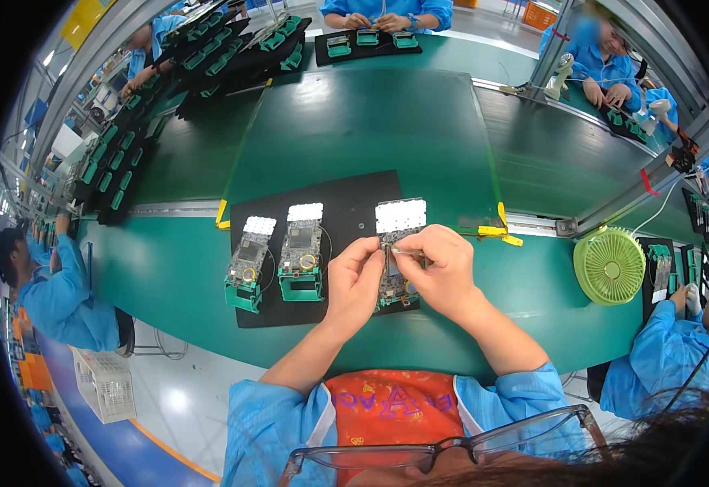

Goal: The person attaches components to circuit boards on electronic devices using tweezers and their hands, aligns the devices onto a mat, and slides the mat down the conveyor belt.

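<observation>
A circuit board (390, 286) with a white top section (401, 216) and a green holder at its lower end lies in front of me on a black mat (346, 195). Over its upper middle, my left hand (354, 280) and my right hand (442, 268) meet, fingertips nearly touching. Both hands are closed in a pinch. A small thin piece shows by the right fingertips, too small to name; what the left fingers grip is hidden. Left of my hands lie two similar boards, one in the middle (298, 243) and one at the far left (249, 256), each with a green holder and a thin cable.
The mat rests on a green table (168, 268). A green fan (610, 266) stands at the right. Yellow tape pieces (500, 232) mark the conveyor's near edge. Beyond the conveyor (363, 122), people in blue work at mats with green holders; others sit left and right.
</observation>
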The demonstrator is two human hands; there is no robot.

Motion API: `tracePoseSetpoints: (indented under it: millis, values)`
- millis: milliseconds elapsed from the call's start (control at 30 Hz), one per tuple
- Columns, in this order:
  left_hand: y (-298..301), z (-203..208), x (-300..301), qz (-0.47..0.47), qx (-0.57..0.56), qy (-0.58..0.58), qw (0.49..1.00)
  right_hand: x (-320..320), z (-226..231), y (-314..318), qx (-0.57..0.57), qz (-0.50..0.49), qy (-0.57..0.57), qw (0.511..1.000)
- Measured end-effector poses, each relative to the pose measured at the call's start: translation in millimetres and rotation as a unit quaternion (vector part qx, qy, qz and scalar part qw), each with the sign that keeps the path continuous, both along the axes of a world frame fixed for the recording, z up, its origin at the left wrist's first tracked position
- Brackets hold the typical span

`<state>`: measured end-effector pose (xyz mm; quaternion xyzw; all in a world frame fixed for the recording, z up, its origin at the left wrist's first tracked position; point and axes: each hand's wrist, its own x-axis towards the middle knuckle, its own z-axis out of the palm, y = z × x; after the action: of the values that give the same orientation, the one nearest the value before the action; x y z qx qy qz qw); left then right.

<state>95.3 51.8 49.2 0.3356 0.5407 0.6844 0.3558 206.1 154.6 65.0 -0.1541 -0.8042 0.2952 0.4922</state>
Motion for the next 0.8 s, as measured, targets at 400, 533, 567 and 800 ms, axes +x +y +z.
tracePoseSetpoints:
  millis: [400,533,567,800]
  values:
    - [4.6,-5.1,-7.4,0.019,-0.023,0.035,0.999,4.7,3.1,6.0,0.046,0.021,-0.046,0.998]
    - [7.7,-2.8,-7.7,0.000,-0.021,0.033,0.999,5.2,5.4,6.1,0.043,0.025,-0.059,0.997]
    - [7.3,-1.9,-7.5,0.000,-0.021,0.033,0.999,5.8,10.8,4.0,0.043,0.025,-0.059,0.997]
    - [4.4,-1.4,-8.7,0.027,-0.028,0.078,0.996,21.8,33.1,-6.2,-0.115,0.000,-0.238,0.964]
